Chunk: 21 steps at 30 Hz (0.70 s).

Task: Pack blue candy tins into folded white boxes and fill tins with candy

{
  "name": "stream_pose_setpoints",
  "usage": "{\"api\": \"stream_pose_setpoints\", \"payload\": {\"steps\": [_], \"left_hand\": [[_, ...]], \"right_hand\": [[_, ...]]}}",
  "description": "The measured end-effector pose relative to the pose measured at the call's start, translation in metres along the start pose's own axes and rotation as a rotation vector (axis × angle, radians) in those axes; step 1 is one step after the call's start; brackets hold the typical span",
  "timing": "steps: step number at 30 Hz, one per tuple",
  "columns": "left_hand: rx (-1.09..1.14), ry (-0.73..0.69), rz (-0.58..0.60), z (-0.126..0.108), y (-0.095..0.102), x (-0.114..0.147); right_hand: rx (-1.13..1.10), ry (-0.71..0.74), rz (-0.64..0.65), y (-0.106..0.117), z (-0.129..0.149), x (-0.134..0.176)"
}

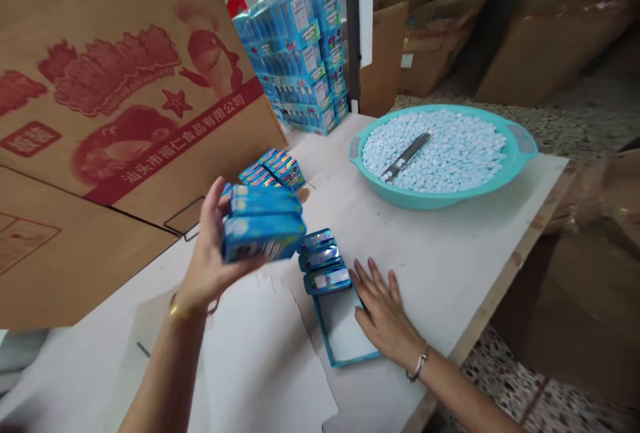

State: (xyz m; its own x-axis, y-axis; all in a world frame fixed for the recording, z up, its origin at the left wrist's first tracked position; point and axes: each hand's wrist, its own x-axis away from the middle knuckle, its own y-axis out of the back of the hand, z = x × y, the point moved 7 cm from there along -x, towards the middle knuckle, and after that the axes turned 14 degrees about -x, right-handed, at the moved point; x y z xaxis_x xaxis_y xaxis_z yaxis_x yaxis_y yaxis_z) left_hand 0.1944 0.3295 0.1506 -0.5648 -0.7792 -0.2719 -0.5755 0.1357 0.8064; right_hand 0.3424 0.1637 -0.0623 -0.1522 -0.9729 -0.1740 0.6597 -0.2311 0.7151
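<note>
My left hand (214,261) is raised over the table and wrapped round at least two small blue candy boxes (265,229), one beside the other. Slightly blurred, they partly hide other boxes behind them. Below and to the right lies a shallow blue tray (323,333) with a white inside. Three blue boxes with shiny ends (326,259) sit at its far end, and its near part shows bare white. My right hand (387,316) rests with fingers spread at the tray's right edge, holding nothing.
A teal basin (445,199) of pale blue candies, with a flat metal strip (407,156) in it, stands at right. Wrapped blue boxes (300,53) are stacked at the back. A large carton (125,119) walls the left. More candy boxes (285,166) lie beyond my left hand.
</note>
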Motion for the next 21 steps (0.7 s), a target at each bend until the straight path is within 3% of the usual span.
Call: {"api": "stream_pose_setpoints", "payload": {"steps": [1,3,5,7,10,12,21], "left_hand": [[0.063,0.005,0.019,-0.008,0.012,0.027],[0.120,0.017,0.105,-0.024,0.018,0.076],[0.105,0.014,0.219,-0.037,0.002,0.116],[0.044,-0.026,0.316,-0.045,-0.027,0.140],[-0.112,-0.153,0.351,-0.054,-0.067,0.148],[-0.230,-0.211,0.329,-0.055,-0.082,0.145],[-0.455,-0.208,0.408,-0.054,-0.091,0.137]], "right_hand": [[-0.006,0.004,0.011,-0.002,0.004,0.001],[-0.019,0.023,0.015,-0.006,0.011,0.003],[-0.032,0.048,0.013,-0.008,0.016,0.007],[-0.046,0.075,0.027,-0.010,0.017,0.012],[-0.096,0.100,0.079,-0.010,0.014,0.017],[-0.136,0.093,0.104,-0.010,0.012,0.017],[-0.272,0.072,0.123,-0.003,0.008,0.016]]}}
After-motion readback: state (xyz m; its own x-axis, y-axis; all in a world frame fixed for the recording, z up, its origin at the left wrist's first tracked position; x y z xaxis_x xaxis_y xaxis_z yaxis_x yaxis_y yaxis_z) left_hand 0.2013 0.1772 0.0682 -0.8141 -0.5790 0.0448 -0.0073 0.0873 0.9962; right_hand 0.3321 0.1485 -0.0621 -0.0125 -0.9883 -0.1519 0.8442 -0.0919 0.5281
